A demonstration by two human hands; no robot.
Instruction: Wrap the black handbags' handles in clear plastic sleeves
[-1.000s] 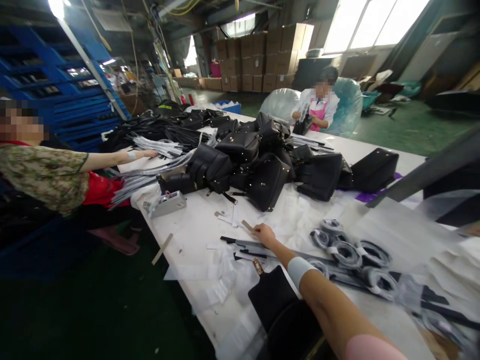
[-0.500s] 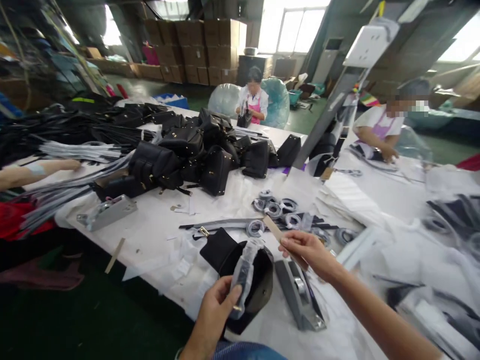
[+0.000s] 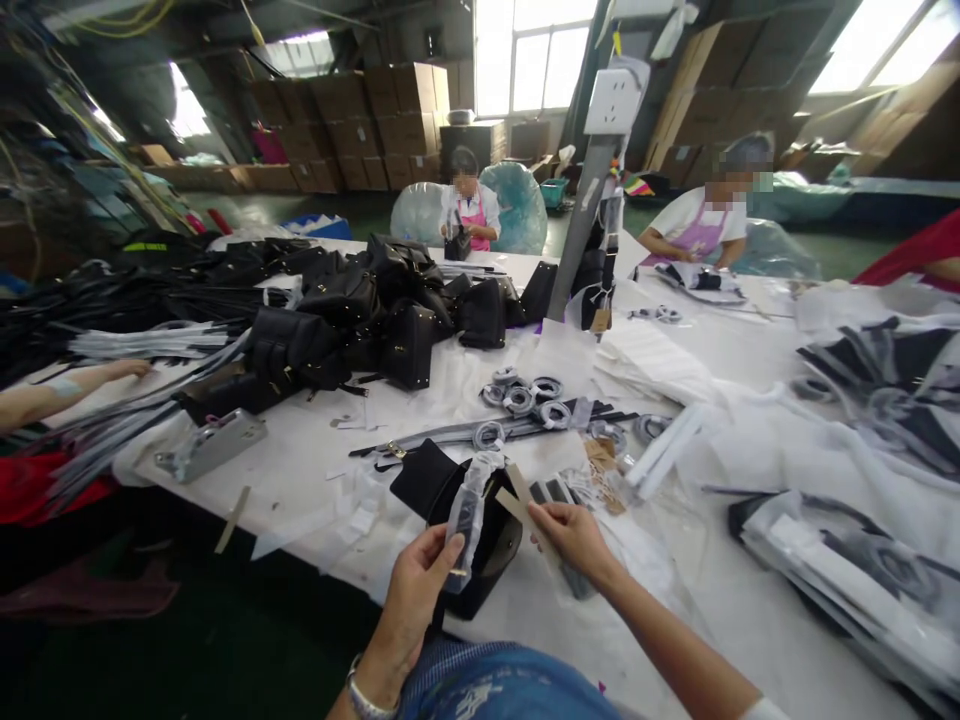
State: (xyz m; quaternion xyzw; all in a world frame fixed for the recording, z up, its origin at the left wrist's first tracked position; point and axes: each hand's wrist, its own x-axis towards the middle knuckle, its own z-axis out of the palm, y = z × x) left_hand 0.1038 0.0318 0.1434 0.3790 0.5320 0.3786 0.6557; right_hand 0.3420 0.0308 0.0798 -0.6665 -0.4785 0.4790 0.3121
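An open black handbag sits on the table in front of me, its flap folded out to the left. My left hand is closed on a dark strap wrapped in clear plastic, which lies across the bag's opening. Between the thumb and fingers of my right hand are pinched thin beige strips; their tips point over the bag's right side. A grey tape dispenser, mostly covered by my right hand and forearm, stands beside the bag.
Coiled straps in plastic lie beyond the bag. A pile of black bags fills the back left, near another grey dispenser. Wrapped goods lie at right. A post rises behind; two co-workers sit across, another's arm reaches in from the left.
My right hand has moved down and left with the strips, closer to the bag's opening. My left hand keeps its hold on the wrapped strap. The view has turned to the right.
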